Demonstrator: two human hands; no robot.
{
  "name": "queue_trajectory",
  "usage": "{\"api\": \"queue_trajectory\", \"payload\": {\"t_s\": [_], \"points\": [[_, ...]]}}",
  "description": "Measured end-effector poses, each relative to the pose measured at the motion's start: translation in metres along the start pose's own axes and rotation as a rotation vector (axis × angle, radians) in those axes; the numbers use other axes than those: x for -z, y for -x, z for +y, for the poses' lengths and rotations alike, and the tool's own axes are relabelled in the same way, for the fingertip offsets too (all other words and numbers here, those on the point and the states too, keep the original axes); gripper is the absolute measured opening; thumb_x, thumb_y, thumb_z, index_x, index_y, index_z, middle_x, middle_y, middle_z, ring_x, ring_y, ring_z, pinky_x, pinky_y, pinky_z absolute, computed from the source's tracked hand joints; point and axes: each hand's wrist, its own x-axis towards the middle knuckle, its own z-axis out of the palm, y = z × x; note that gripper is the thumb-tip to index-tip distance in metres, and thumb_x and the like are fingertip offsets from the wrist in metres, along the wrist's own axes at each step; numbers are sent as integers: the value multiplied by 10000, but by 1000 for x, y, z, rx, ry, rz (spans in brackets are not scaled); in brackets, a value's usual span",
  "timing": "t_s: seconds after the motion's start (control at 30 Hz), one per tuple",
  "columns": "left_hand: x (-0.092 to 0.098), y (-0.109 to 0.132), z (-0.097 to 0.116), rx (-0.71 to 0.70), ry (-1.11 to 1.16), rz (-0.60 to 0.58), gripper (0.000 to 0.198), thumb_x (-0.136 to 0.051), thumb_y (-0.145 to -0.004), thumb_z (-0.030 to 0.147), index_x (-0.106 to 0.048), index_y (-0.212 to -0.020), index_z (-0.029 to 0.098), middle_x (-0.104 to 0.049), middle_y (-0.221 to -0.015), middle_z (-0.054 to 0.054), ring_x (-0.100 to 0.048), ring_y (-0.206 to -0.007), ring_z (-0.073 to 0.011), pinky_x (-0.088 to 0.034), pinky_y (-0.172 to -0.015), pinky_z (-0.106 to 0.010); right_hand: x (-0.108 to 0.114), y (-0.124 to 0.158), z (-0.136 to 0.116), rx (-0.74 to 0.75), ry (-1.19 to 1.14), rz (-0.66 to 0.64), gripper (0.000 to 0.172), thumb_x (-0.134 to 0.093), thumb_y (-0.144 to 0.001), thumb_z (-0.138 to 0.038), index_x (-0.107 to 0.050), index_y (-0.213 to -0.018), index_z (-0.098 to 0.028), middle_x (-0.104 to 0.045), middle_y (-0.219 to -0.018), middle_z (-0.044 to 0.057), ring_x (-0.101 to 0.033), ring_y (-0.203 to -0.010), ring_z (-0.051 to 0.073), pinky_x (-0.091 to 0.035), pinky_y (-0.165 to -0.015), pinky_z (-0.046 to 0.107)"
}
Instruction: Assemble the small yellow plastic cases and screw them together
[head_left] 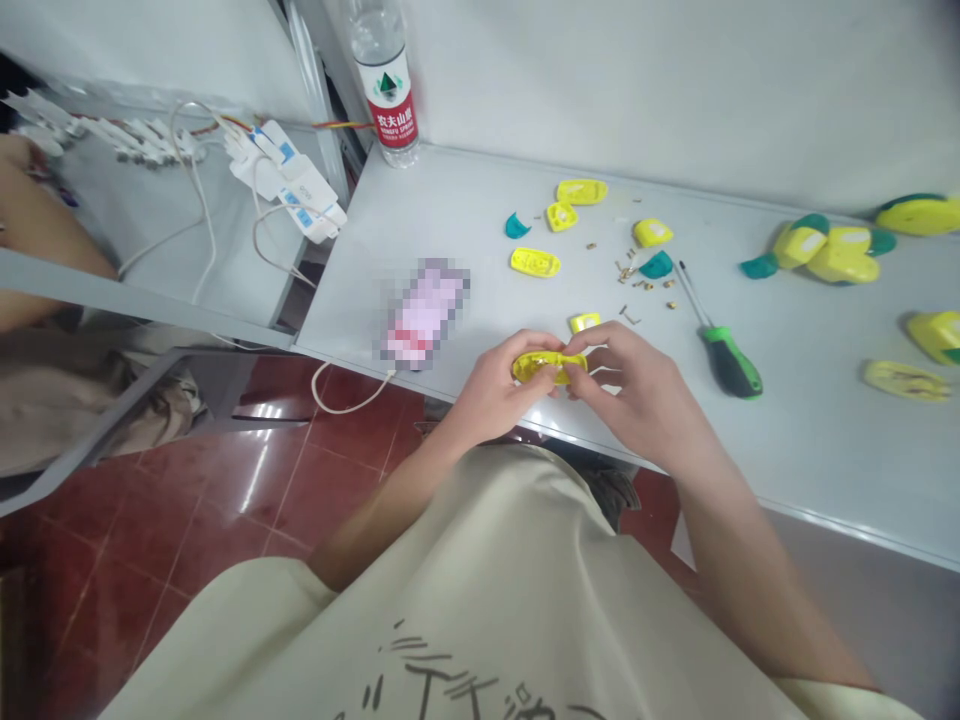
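Between my hands, just over the table's front edge, is an oval yellow plastic shell half (529,363) with its hollow side up. My left hand (501,388) is closed around its left end, the thumb pressed on the inside. My right hand (637,395) pinches at the shell's right end with thumb and index finger; any small part under those fingertips is hidden. Right behind the hands lies a small yellow piece (585,322). A screwdriver (727,360) with a green and black handle rests to the right, its tip pointing away from me.
Loose yellow shells (535,263), teal pieces (516,226), small screws and brass bits (628,268) lie farther back. Assembled yellow-teal parts (832,250) sit at right. A phone (427,312) with a cable, a water bottle (386,95) and a power strip (289,185) are at left. Someone's arm (45,225) shows far left.
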Motion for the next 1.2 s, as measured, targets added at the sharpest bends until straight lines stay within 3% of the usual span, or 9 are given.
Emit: {"api": "queue_trajectory", "payload": {"t_s": [0.7,1.2], "points": [[-3,0,2,-11,7,50,210,-632,-880,283,-622,-1064,182,-711,-1015,-37,-661,-695,-80,-525,-735,-227,0,3,-3,61,84,14,129,-569,-936,-239,-575,-1060,-272,-598,-1054,23,-668,-820,150,-566,-745,319],[-4,-1,0,38,52,73,216,-662,-816,232,-635,-1022,173,-710,-931,-21,-645,-659,-79,-528,-704,-227,-3,3,-1,56,72,2,125,-560,-938,-280,-578,-1060,-261,-624,-1053,43,-664,-782,159,-567,-741,347]]}}
